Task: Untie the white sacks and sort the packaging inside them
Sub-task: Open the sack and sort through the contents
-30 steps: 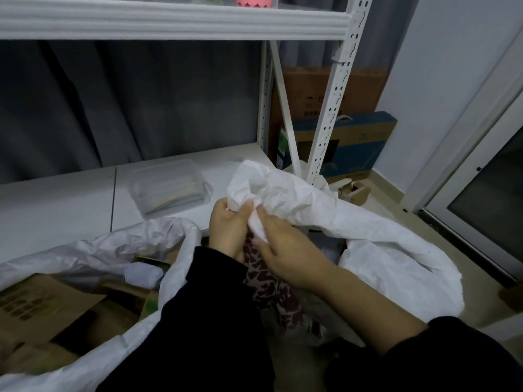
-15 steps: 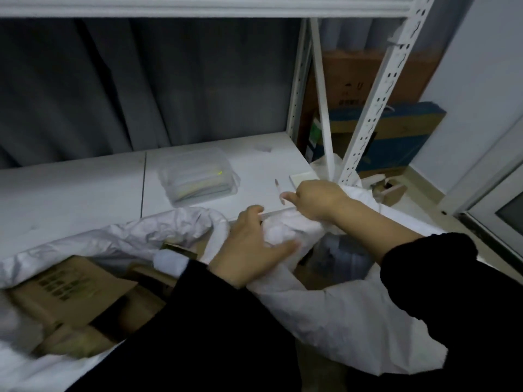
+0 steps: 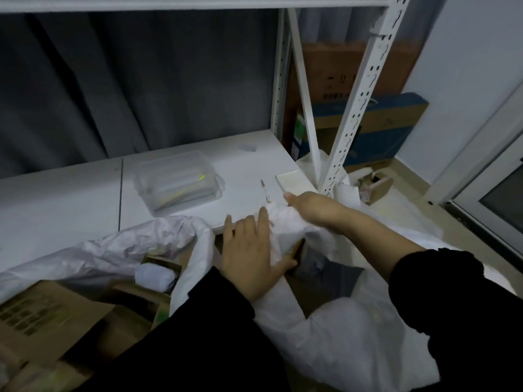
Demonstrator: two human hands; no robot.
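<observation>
While your left hand [image 3: 249, 250] lies on the bunched neck of the sack [image 3: 353, 343], its fingers are almost straight. The thumb hooks round a fold of the white fabric, so that hand has hold of it. Your right hand [image 3: 310, 206] sits just beyond, on top of the same bunch, back to the camera and thumb pointing left. Its fingers are tucked under and out of sight, so you cannot tell whether they close on the fabric.

The sack slumps on the floor in front of the shelf [image 3: 70, 202], its neck up at the shelf's front edge. Below your hands its mouth gapes dark; something brown and something grey show inside, too dim to name. Your sleeves [image 3: 198, 349] cover part of it.

A second sack [image 3: 113, 247] lies to your left, mouth open, with cardboard boxes [image 3: 42, 321] and a white bundle [image 3: 154, 277] inside. The frame edge cuts off its lower left.

On the shelf stands a clear lidded box [image 3: 177, 182]; its contents are blurred apart from a yellow-green streak. A pen [image 3: 265, 190] lies near your right hand, and beside it a white slab [image 3: 294, 181] whose near corner the hand hides.

Behind the rack post [image 3: 362, 94], a brown carton [image 3: 353, 66] and a blue carton [image 3: 373, 128] are partly hidden. A small brown item [image 3: 377, 186] on the floor is too blurred to identify.
</observation>
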